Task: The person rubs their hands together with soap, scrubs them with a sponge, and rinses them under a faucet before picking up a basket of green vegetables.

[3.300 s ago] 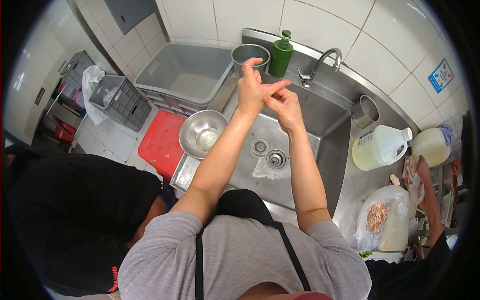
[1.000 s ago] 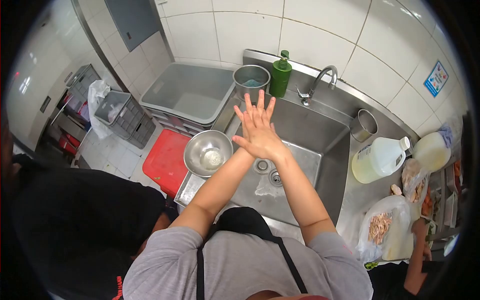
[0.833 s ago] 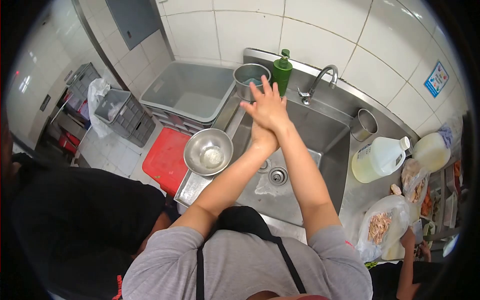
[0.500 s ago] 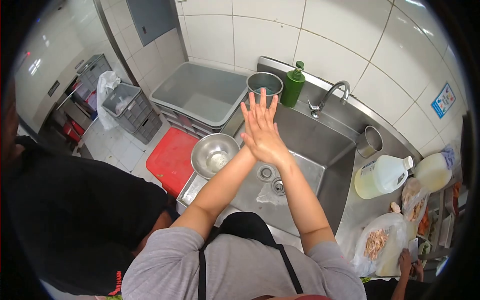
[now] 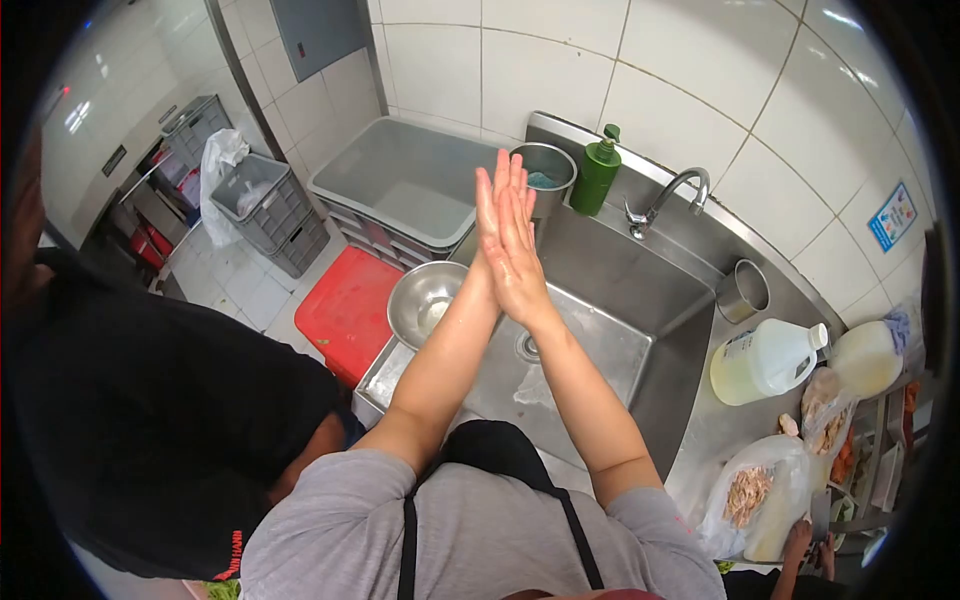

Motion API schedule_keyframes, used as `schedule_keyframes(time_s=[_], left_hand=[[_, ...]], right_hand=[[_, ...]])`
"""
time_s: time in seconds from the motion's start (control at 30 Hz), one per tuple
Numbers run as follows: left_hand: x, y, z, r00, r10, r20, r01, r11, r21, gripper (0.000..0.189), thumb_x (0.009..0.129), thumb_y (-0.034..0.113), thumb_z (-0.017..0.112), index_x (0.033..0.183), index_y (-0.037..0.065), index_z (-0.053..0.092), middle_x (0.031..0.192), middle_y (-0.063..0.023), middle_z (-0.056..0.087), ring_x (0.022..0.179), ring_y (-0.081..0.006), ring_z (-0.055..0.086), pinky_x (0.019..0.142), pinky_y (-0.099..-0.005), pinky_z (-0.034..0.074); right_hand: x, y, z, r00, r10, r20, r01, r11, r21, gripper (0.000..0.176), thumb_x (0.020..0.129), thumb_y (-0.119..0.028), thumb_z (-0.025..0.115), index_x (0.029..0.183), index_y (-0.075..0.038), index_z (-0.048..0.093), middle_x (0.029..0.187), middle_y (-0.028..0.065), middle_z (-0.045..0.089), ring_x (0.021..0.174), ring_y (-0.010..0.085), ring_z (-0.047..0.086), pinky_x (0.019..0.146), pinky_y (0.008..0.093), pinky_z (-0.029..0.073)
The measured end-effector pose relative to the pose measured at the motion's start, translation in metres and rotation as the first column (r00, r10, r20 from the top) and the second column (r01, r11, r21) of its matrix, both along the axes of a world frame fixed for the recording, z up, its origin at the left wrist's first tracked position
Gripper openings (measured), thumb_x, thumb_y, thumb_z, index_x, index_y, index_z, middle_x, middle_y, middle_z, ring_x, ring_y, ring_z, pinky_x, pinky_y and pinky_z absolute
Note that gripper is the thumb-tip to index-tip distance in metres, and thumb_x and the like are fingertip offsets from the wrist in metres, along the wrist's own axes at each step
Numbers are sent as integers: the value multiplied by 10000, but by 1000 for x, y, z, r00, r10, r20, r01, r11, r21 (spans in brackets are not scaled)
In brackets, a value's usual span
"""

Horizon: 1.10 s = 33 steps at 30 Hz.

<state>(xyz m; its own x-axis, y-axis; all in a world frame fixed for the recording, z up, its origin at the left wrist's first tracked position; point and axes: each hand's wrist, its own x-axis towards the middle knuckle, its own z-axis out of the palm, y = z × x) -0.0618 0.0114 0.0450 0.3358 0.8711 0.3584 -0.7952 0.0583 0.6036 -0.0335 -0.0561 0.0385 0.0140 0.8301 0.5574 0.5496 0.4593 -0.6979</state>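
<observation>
My left hand (image 5: 485, 215) and my right hand (image 5: 516, 262) are pressed palm to palm above the stainless steel sink (image 5: 610, 345). Both have their fingers stretched out, and neither holds anything. The skin looks wet. Just behind the fingertips stands a round metal container (image 5: 560, 190) with something blue-green inside. A green pump bottle (image 5: 597, 175) is beside it, left of the faucet (image 5: 668, 200), from which no water is seen running. A metal bowl (image 5: 408, 305) sits left of my forearms, partly hidden by one of them.
Grey crates (image 5: 400, 170) and a red lid or stool top (image 5: 345, 310) are at the left. A person in black (image 5: 170, 420) stands close on my left. On the right counter are a metal cup (image 5: 742, 292), a plastic jug (image 5: 765, 362) and bagged food (image 5: 748, 495); another person's hands (image 5: 798, 545) work there.
My hands have gone from crossed, with fingers spread, to lying more nearly edge to edge, fingers closer together. They have shifted slightly up and left. The view has moved a little.
</observation>
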Motion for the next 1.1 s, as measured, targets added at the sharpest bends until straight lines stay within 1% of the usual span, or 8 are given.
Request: schedule_keyframes(time_s=[0.33, 0.43, 0.5, 0.6, 0.8, 0.9, 1.0, 1.1], left_hand=[[5, -17, 11, 961, -183, 208, 183, 983, 19, 620, 843, 527, 254, 1335, 161, 164, 1395, -53, 122, 1266, -199, 157, 1013, -367, 142], [12, -23, -7, 822, -461, 335, 488, 873, 4, 609, 839, 550, 213, 1337, 205, 152, 1372, -68, 201, 1250, -226, 203, 1014, -344, 129], [20, -40, -12, 773, -479, 417, 536, 844, -23, 587, 848, 431, 381, 1319, 134, 194, 1341, -96, 252, 1220, -230, 265, 1001, -345, 184], [25, -50, 5, 985, -89, -150, 73, 991, -111, 545, 716, 45, 626, 1182, -15, 349, 1125, -123, 461, 1021, -203, 476, 857, -325, 390], [8, -9, -3, 883, -324, -340, 194, 911, -365, 186, 744, 147, 630, 816, 5, 535, 785, -61, 568, 711, -141, 563, 609, -269, 466], [1, -13, 0, 807, -379, -453, 218, 904, -368, 239, 773, 256, 602, 683, 42, 545, 645, -39, 559, 580, -135, 561, 523, -257, 463], [8, -20, 3, 637, -771, -1, 670, 554, -494, 348, 809, 410, 503, 625, 115, 517, 586, -18, 534, 511, -118, 541, 444, -266, 446], [20, -30, 11, 726, -652, 216, 639, 525, -562, 388, 823, 438, 460, 574, 141, 476, 510, 3, 486, 400, -100, 479, 335, -229, 386]], right_hand=[[-5, 4, 56, 899, -393, 194, 347, 908, 236, 519, 835, -274, 362, 1246, 28, 267, 1280, 306, 210, 1184, 470, 193, 918, 609, 171], [-4, -33, 76, 393, -535, 748, 479, 813, 330, 457, 814, -220, 403, 1205, 10, 352, 1189, 289, 346, 1150, 396, 319, 934, 507, 254], [41, -1, 38, 553, -493, 672, 505, 840, 200, 458, 841, -275, 373, 1224, -26, 358, 1257, 225, 303, 1201, 373, 236, 966, 505, 185], [66, 11, 15, 606, -481, 634, 461, 861, 213, 447, 839, -298, 376, 1202, -40, 405, 1267, 161, 341, 1212, 361, 233, 960, 560, 134], [46, -14, 5, 127, -480, 868, 171, 872, 458, 293, 662, -153, 531, 850, 65, 582, 893, 221, 558, 902, 317, 516, 850, 448, 387], [61, -17, 12, 447, -248, 860, -203, 908, 367, 165, 626, -141, 557, 682, 12, 584, 729, 145, 556, 762, 262, 540, 725, 377, 459], [78, -11, 39, 669, 75, 739, -479, 804, 352, 116, 566, -153, 598, 567, -51, 543, 576, 75, 520, 584, 231, 513, 551, 324, 437], [85, 0, 21, 914, 76, 399, -273, 842, 466, 99, 552, -133, 614, 560, -64, 543, 541, 72, 502, 514, 248, 477, 509, 314, 408]])
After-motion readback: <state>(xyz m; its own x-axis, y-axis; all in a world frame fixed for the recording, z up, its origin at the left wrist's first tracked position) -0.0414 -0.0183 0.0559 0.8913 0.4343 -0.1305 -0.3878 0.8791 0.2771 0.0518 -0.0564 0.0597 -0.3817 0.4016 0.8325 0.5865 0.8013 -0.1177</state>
